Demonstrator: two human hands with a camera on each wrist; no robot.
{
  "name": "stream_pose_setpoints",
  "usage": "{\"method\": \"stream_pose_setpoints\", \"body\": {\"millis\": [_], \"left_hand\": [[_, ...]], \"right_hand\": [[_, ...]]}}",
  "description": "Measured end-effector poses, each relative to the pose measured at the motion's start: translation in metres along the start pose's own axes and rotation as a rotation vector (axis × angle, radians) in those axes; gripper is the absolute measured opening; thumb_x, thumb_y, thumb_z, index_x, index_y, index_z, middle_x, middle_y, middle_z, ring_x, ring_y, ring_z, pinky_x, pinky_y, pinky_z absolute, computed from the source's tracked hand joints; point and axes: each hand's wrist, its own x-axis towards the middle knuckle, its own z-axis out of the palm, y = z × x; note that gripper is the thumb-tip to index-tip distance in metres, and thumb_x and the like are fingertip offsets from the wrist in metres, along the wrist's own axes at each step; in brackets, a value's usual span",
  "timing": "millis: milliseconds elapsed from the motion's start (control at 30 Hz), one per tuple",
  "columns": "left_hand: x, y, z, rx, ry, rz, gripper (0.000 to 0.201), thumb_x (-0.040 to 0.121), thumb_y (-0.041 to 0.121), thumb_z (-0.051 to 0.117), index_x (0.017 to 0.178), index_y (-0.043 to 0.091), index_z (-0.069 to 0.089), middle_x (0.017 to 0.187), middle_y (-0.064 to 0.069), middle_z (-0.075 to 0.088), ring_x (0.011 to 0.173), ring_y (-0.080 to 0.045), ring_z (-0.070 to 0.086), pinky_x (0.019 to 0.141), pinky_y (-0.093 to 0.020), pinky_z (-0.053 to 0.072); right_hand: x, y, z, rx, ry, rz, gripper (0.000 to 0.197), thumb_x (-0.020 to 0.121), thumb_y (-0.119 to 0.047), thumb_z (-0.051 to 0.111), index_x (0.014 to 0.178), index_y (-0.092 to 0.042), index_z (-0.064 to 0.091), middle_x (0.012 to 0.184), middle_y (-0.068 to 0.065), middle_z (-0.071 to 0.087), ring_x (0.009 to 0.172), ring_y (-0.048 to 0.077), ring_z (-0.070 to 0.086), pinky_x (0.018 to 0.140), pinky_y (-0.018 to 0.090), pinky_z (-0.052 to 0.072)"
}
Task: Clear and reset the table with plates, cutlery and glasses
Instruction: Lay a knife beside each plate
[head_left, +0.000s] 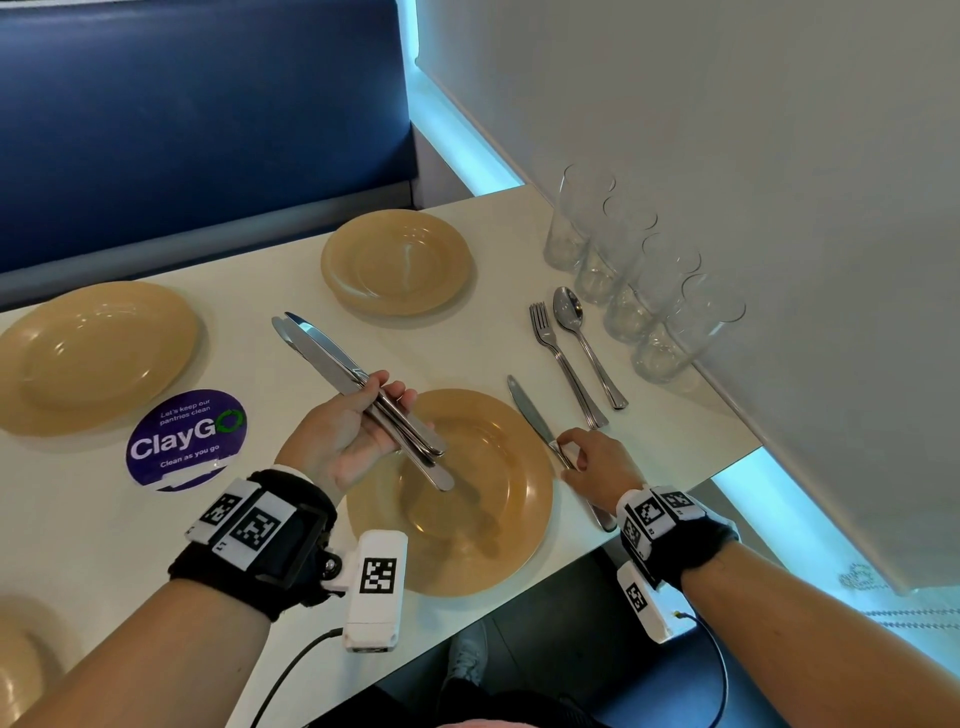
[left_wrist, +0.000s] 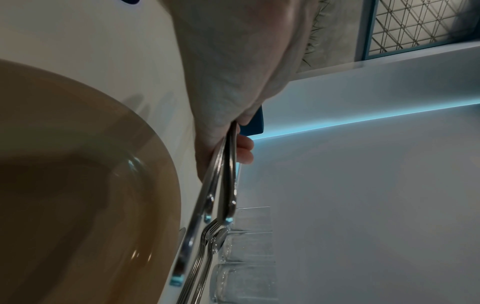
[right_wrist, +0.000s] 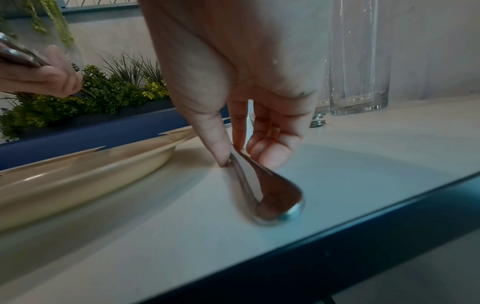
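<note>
A single silver table knife (head_left: 540, 431) lies on the white surface (head_left: 260, 545) just beside the right rim of the near tan round plate (head_left: 509, 551), blade pointing away from the person. Its handle is pinched between the thumb and fingertips of the right hand (head_left: 597, 462); in the right wrist view the handle end (right_wrist: 275, 203) is seen low against the surface, close to the near edge. Whether the knife is being set down or lifted cannot be told.

The step in hand is judged to be the placing of this knife at the near setting. It would be done well if the knife is kept parallel to the plate's side, close to the rim but not touching it, and the handle end drawn back from the surface edge. The pinch is best released only once the whole length lies flat, so that no pivot is caused.

A bundle of silver knives (head_left: 363, 395) is gripped in the left hand (head_left: 348, 436), fingers curled round the handles, above the near plate. It should be held level and clear of the plate.

Farther right, a silver fork (head_left: 563, 364) and a silver spoon (head_left: 587, 343) lie side by side. Four clear tumblers (head_left: 670, 332) stand in a row against the wall. Two more tan plates (head_left: 397, 262) (head_left: 93, 356) are set farther off, and a purple round sticker (head_left: 187, 441) lies near the left one.
</note>
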Motion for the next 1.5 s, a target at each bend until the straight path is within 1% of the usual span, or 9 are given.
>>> {"method": "stream_pose_setpoints", "body": {"millis": [267, 467, 633, 800, 967, 1067, 1233, 1400, 1500], "left_hand": [[0.0, 0.001, -0.001, -0.007, 0.009, 0.0, 0.023, 0.1, 0.016, 0.036, 0.086, 0.01, 0.054, 0.058, -0.003, 0.061, 0.052, -0.017, 0.066, 0.055, -0.054, 0.054], [0.001, 0.002, 0.0, -0.001, 0.011, 0.007, 0.023, 0.1, 0.016, 0.036, 0.086, 0.009, 0.054, 0.06, -0.004, 0.06, 0.051, -0.017, 0.066, 0.071, -0.054, 0.048], [0.003, 0.002, -0.003, -0.001, -0.004, 0.0, 0.024, 0.1, 0.016, 0.036, 0.086, 0.009, 0.054, 0.058, -0.003, 0.061, 0.053, -0.017, 0.066, 0.057, -0.053, 0.055], [0.004, 0.003, -0.004, -0.014, -0.012, -0.001, 0.024, 0.1, 0.016, 0.036, 0.086, 0.009, 0.054, 0.056, -0.003, 0.061, 0.052, -0.017, 0.066, 0.065, -0.054, 0.055], [0.002, 0.006, -0.006, -0.022, -0.01, -0.002, 0.023, 0.1, 0.015, 0.037, 0.085, 0.009, 0.054, 0.056, -0.004, 0.063, 0.053, -0.018, 0.067, 0.053, -0.053, 0.054], [-0.001, 0.007, -0.009, -0.03, -0.013, 0.006, 0.022, 0.099, 0.014, 0.038, 0.086, 0.007, 0.054, 0.061, -0.006, 0.068, 0.057, -0.02, 0.07, 0.054, -0.045, 0.058], [-0.011, 0.009, -0.015, 0.059, -0.044, 0.035, 0.021, 0.1, 0.015, 0.036, 0.09, 0.008, 0.053, 0.07, -0.007, 0.073, 0.064, -0.02, 0.072, 0.057, -0.048, 0.056], [-0.032, 0.023, -0.032, 0.179, -0.07, 0.014, 0.021, 0.099, 0.015, 0.037, 0.091, 0.008, 0.055, 0.065, -0.005, 0.071, 0.054, -0.02, 0.069, 0.05, -0.038, 0.057], [-0.049, 0.039, -0.059, 0.276, -0.063, 0.022, 0.022, 0.099, 0.015, 0.039, 0.092, 0.009, 0.059, 0.06, -0.002, 0.068, 0.051, -0.016, 0.066, 0.05, -0.034, 0.058]], "right_hand": [[0.0, -0.001, 0.0, -0.017, -0.002, -0.005, 0.04, 0.086, -0.013, 0.06, 0.125, -0.018, 0.053, 0.094, 0.0, 0.044, 0.085, 0.015, 0.046, 0.086, 0.029, 0.045], [-0.001, -0.002, -0.001, -0.02, -0.002, -0.008, 0.038, 0.088, -0.016, 0.058, 0.126, -0.017, 0.052, 0.094, 0.001, 0.044, 0.085, 0.015, 0.046, 0.084, 0.028, 0.044], [-0.001, -0.003, -0.001, -0.023, -0.009, 0.006, 0.037, 0.089, -0.018, 0.057, 0.125, -0.017, 0.053, 0.094, 0.001, 0.044, 0.085, 0.015, 0.046, 0.083, 0.029, 0.044], [0.0, -0.004, -0.001, -0.024, -0.014, 0.024, 0.038, 0.09, -0.022, 0.057, 0.126, -0.016, 0.053, 0.095, 0.003, 0.048, 0.084, 0.015, 0.047, 0.079, 0.026, 0.041], [-0.007, -0.014, -0.009, -0.045, 0.005, 0.067, 0.04, 0.092, -0.035, 0.053, 0.128, -0.018, 0.05, 0.12, 0.009, 0.058, 0.102, 0.022, 0.058, 0.087, 0.031, 0.045], [-0.01, -0.039, -0.026, -0.071, 0.067, 0.014, 0.032, 0.093, -0.026, 0.051, 0.123, -0.015, 0.054, 0.117, 0.009, 0.059, 0.101, 0.023, 0.059, 0.085, 0.032, 0.047], [-0.034, -0.128, -0.04, 0.168, 0.101, -0.322, 0.017, 0.088, -0.02, 0.059, 0.1, -0.01, 0.066, 0.069, -0.006, 0.053, 0.062, 0.007, 0.049, 0.064, 0.015, 0.04], [-0.059, -0.213, -0.013, 0.101, -0.058, -0.421, 0.027, 0.09, -0.023, 0.059, 0.112, -0.009, 0.063, 0.096, 0.009, 0.066, 0.087, 0.022, 0.059, 0.075, 0.027, 0.043], [-0.068, -0.244, 0.007, 0.109, -0.11, -0.425, 0.012, 0.093, -0.02, 0.052, 0.088, -0.021, 0.063, 0.078, -0.002, 0.058, 0.069, 0.014, 0.054, 0.056, 0.012, 0.038]]}}
